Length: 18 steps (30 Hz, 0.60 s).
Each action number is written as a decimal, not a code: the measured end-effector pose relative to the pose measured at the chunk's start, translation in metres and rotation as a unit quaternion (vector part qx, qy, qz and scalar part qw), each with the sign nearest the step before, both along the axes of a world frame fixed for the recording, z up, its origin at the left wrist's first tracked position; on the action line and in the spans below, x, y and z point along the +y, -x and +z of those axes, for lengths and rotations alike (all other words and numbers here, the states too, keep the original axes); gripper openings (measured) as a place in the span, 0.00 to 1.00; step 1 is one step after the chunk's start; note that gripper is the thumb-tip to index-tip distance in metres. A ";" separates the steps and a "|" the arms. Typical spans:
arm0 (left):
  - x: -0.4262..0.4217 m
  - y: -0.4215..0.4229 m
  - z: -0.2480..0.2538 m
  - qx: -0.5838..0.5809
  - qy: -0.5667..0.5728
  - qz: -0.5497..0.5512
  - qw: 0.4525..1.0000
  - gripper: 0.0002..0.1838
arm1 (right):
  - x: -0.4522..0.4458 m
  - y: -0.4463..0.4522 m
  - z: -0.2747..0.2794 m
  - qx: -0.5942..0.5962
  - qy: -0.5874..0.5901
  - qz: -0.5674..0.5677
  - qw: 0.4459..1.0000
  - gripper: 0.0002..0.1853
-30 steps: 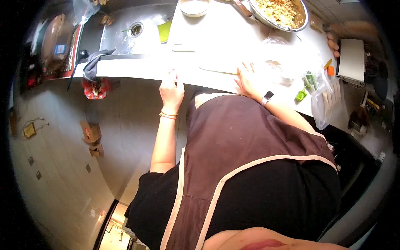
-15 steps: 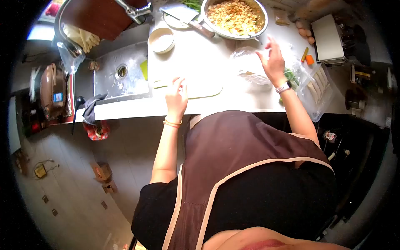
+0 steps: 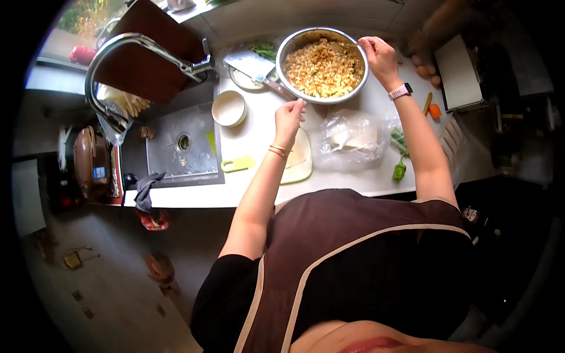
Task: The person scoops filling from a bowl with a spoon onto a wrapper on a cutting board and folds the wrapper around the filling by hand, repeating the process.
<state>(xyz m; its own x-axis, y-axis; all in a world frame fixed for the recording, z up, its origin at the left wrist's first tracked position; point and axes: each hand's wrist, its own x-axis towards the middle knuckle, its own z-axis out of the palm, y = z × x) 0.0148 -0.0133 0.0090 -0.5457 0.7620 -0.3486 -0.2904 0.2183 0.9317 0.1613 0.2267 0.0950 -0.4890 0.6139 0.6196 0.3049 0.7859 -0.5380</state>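
A steel bowl filled with a crumbly, chopped mixture stands at the back of the counter. My right hand is closed on its right rim, thumb and fingers pinched there. Just below the bowl's near-left edge is my left hand, its fingers curled together. Whether anything is inside those fingers is hidden. Beside it, the cleaver lies across a small plate, its handle pointing toward the bowl. A green-edged cutting board lies partly under my left forearm.
A white bowl sits near the sink. Right of the board lies a clear plastic bag with pale flat sheets. Farther right are a green pepper, a carrot piece and several eggs. The faucet arches at left.
Both hands have moved forward to the bowl. My right hand, open over the plastic bag before, has closed at the rim. The camera view has tilted up.
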 end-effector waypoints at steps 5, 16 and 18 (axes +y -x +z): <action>0.014 0.001 -0.001 -0.012 0.009 0.010 1.000 0.12 | 0.032 0.037 -0.052 0.035 0.137 -0.013 0.990 0.11; 0.016 0.007 -0.004 -0.008 0.019 0.002 1.000 0.11 | -0.021 0.031 -0.021 -0.069 0.031 0.245 0.967 0.06; 0.017 0.007 -0.005 -0.014 0.017 0.004 1.000 0.11 | -0.040 0.017 -0.001 -0.083 0.002 0.265 0.961 0.03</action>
